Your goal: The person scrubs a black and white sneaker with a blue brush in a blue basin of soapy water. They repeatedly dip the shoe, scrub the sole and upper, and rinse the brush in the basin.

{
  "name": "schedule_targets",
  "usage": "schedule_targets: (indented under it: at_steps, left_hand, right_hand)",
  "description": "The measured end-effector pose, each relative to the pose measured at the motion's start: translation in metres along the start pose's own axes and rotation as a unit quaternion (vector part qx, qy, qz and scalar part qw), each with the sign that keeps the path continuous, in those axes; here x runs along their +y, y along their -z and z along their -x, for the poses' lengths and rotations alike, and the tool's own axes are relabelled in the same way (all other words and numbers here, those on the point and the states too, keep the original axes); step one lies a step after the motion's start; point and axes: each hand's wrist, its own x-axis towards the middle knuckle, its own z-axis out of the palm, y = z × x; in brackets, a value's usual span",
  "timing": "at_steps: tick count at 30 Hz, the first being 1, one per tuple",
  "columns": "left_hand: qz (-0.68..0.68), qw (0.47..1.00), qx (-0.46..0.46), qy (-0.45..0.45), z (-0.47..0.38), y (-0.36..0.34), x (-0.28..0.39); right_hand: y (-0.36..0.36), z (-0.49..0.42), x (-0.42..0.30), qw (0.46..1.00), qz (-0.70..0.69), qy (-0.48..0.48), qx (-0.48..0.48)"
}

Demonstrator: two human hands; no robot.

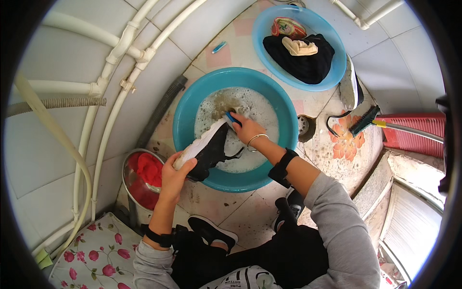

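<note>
My left hand [177,173] grips one end of a black shoe with a white sole [209,148], tilted on its side over a teal plastic basin [238,186]. A black lace dangles from the shoe towards the water. My right hand [247,128] is closed around a blue-handled brush [232,118] near the far end of the sole. The brush's bristles are mostly hidden by the hand and foam. Soapy water [252,104] with white suds and a brownish patch fills the basin.
A light blue basin [261,68] holds dark clothing. Another white-soled shoe [349,85] leans beside it. A floor drain [305,126], a broom [364,121] and a red dustpan [415,132] are at right. A metal bowl [126,180] with red cloth stands left, near pipes [108,141].
</note>
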Motion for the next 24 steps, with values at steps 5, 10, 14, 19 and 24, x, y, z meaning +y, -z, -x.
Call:
schedule_targets:
  at_steps: [5, 10, 14, 19, 24]
  left_hand:
    - [-0.011, 1.0, 0.019, 0.013, 0.001, 0.006, -0.008]
    - [0.031, 0.999, -0.01, -0.007, -0.007, 0.015, -0.016]
    - [-0.007, 1.0, 0.005, 0.0, 0.0, 0.004, -0.005]
    - [-0.001, 1.0, -0.008, 0.025, -0.003, 0.008, -0.001]
    - [0.06, 0.995, -0.077, 0.012, -0.001, 0.017, 0.004]
  right_hand:
    - [-0.012, 0.024, -0.018, 0.974, -0.178, 0.116, 0.083]
    - [0.025, 0.085, -0.074, 0.983, -0.103, 0.135, -0.065]
    - [0.008, 0.023, -0.02, 0.996, -0.077, 0.044, 0.019]
    - [-0.001, 0.006, 0.002, 0.992, -0.106, 0.06, 0.011]
    - [0.043, 0.079, -0.071, 0.959, -0.085, 0.268, -0.02]
